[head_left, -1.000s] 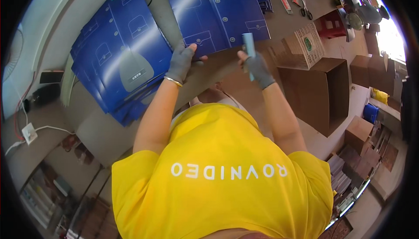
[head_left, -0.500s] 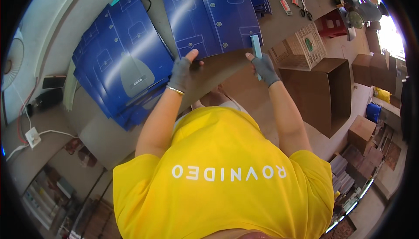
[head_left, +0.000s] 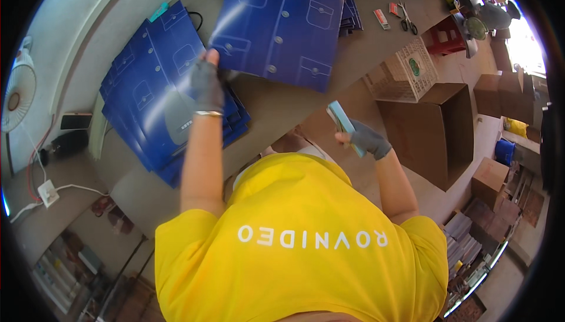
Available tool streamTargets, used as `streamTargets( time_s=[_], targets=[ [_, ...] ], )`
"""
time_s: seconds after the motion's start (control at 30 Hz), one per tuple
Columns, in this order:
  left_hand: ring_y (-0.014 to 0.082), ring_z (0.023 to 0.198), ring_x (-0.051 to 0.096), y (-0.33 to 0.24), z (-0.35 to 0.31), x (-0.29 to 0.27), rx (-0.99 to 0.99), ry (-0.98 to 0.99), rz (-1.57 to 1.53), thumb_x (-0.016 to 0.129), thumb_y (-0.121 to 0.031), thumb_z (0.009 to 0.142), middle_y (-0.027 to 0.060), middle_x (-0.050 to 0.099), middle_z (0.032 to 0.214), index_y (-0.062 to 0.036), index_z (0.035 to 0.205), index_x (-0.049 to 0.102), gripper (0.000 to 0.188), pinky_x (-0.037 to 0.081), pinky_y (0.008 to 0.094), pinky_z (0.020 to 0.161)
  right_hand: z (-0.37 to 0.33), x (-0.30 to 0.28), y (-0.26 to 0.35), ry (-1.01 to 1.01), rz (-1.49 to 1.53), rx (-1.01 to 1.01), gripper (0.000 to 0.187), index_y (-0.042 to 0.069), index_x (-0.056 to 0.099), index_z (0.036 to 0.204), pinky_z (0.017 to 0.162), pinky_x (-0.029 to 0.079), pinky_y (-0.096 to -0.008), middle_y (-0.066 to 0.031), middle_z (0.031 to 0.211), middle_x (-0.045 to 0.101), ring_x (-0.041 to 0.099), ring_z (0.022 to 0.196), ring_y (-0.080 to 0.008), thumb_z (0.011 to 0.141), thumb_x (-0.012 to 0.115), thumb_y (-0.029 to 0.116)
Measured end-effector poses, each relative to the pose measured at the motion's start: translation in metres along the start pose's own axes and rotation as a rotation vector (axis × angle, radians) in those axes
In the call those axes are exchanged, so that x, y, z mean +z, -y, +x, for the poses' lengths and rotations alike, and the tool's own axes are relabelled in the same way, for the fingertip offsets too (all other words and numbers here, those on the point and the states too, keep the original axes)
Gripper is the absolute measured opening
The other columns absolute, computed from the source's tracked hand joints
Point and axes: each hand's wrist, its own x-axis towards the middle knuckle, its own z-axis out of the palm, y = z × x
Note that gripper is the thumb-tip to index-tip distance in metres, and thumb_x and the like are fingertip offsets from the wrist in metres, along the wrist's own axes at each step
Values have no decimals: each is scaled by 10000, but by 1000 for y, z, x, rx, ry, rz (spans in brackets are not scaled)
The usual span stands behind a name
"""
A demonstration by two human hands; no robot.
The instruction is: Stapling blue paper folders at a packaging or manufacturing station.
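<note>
My left hand [head_left: 207,86], in a grey fingerless glove, grips the near left corner of a large glossy blue printed card [head_left: 276,33]. The card bears drawn pockets and buttons and lies tilted over the table. My right hand [head_left: 366,140], gloved alike, is closed around a light blue stapler [head_left: 346,126] beyond the table's near edge, apart from the card. Left of the card is a fanned stack of similar blue cards [head_left: 159,86], partly behind my left hand and forearm. More blue cards [head_left: 349,16] show under the held card's right side.
Scissors [head_left: 407,20] and a small red-and-white box [head_left: 382,19] lie on the table [head_left: 368,45] to the right. A beige plastic basket [head_left: 406,75] and an open cardboard box [head_left: 424,128] stand right of my right hand. A white fan [head_left: 19,95] stands far left.
My left hand has moved left, taking the card with it, and the card has turned and slid leftward. My right hand with the stapler has come away from the card's edge, toward me.
</note>
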Motion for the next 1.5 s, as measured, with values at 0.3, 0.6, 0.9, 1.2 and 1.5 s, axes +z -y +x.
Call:
streamTargets(
  time_s=[0.3,0.6,0.9,1.2,1.5],
  targets=[
    [378,1081,460,-103,178,5,608,-52,1090,697,-409,793,256,424,1189,-67,1274,417,653,423,406,915,4,-6,-9,-135,-4,5,337,36,550,1026,705,458,-278,-38,839,560,557,786,-128,834,668,287],
    [219,815,665,-35,-40,81,-1010,1126,303,568,-480,898,134,663,920,0,1102,576,522,543,322,719,-2,-16,-5,-321,-1,48,376,60,546,1121,737,461,-282,-22,985,561,541,916,-116,841,657,285],
    [235,933,632,17,-74,97,-908,457,-483,593,-234,927,123,634,1041,17,1150,557,338,562,356,786,34,-6,30,-226,-266,-99,528,20,496,1255,903,416,-303,-99,1111,567,533,1026,-191,856,643,334],
    [154,985,562,4,-61,32,-634,700,-142,637,-346,880,78,627,1056,2,1140,601,436,431,272,892,88,53,45,8,-202,-60,438,16,552,1175,778,466,-307,-103,1023,601,574,890,-181,869,620,322],
    [128,852,561,-8,-66,28,-647,702,37,591,-364,907,67,636,936,26,1017,643,408,447,272,792,83,88,65,-182,-355,-3,275,-2,593,900,646,482,-327,-96,734,588,597,696,-193,867,615,271]
  ],
)
